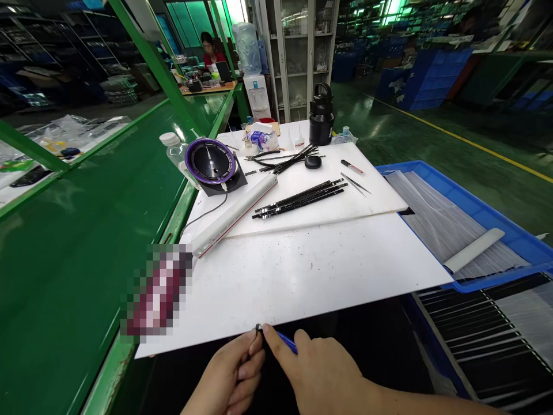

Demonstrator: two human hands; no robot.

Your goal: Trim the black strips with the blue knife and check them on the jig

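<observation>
At the near edge of the white work board (302, 271), my left hand (233, 374) pinches a tiny dark part (258, 327) between thumb and forefinger. My right hand (319, 369) meets it from the right, its fingers closed round a blue tool (286, 341) whose tip points at the part. Both hands hang just off the board's front edge. Further up the board lie a bundle of thin black strips (302, 199) and a long white bar (235, 216).
A black and purple round device (211, 162) with a cable, a plastic bottle (178, 153), tweezers (355, 183), a black flask (321, 115) and small items sit at the back. A blue tray (496, 216) of clear strips stands right; green conveyor (78, 230) left. A person sits far back.
</observation>
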